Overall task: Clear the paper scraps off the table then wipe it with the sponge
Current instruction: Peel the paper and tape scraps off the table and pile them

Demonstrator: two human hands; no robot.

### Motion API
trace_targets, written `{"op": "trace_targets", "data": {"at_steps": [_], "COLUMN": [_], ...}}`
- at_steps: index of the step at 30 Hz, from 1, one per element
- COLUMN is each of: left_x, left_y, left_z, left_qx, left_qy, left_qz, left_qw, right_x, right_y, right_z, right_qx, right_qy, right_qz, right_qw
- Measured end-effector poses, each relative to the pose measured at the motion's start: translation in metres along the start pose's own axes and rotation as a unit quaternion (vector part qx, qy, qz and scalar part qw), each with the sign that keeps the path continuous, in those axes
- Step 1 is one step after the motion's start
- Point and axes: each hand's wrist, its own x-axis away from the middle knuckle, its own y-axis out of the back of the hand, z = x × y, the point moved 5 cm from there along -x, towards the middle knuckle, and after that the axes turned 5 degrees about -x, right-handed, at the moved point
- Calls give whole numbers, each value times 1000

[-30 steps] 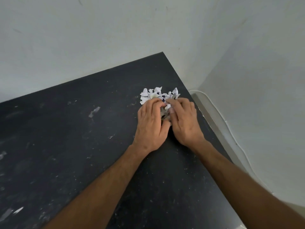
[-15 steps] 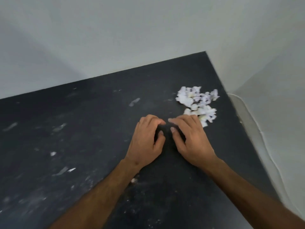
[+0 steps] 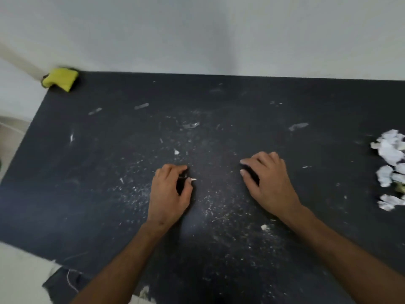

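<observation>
Bare hands (image 3: 169, 194) (image 3: 268, 181) curled over table (image 3: 241, 106).

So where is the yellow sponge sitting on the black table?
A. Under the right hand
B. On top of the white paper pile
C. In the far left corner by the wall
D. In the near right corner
C: the yellow sponge rests in the far left corner of the black table against the wall, away from both hands and from the pile of crumpled white paper scraps at the right edge.
</observation>
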Motion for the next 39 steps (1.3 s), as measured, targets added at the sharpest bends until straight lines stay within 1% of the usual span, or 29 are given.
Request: {"op": "trace_targets", "data": {"at_steps": [1,3,7,10,14,17,19,22,25,28,32,35,37,39], "left_x": [2,5,9,6,-4,-6,-5,-11,-25,-43,-67,-79,-86,-90], "left_y": [3,7,8,11,3,-3,-3,1,1,-4,-21,-38,-52,-63], "left_z": [9,20,30,32,32,32,31,25,7,-22,-65,-95,-109,-119], "left_qx": [-3,-1,7,-7,-53,-107,-102,-63,-19,27,81,93,83,75], "left_qy": [16,25,-21,-63,-91,-89,-77,-45,-33,-47,-63,-109,-125,-133], "left_qz": [-9,-18,-26,-36,-4,5,1,-20,-27,-16,4,-7,-6,-7], "left_qw": [1000,1000,999,997,994,990,992,997,999,998,995,990,989,988], "right_x": [-3,-4,-3,-4,-3,-2,-2,-2,-2,-7,-21,-29,-33,-35], "right_y": [-2,-5,-6,-4,-2,-2,-2,0,3,18,53,76,86,92], "right_z": [-1,-1,1,1,1,0,-1,-3,-5,-18,-55,-82,-97,-108], "right_qx": [11,34,57,65,67,62,58,50,17,-24,-2,35,62,81], "right_qy": [-6,-11,-13,-17,-20,-20,-19,-22,-35,-79,-143,-190,-220,-230], "right_qz": [-5,-12,-12,-12,-12,-13,-16,-20,-42,-91,-154,-156,-146,-133], "right_qw": [1000,999,998,998,997,998,998,998,998,992,978,969,963,961]}}
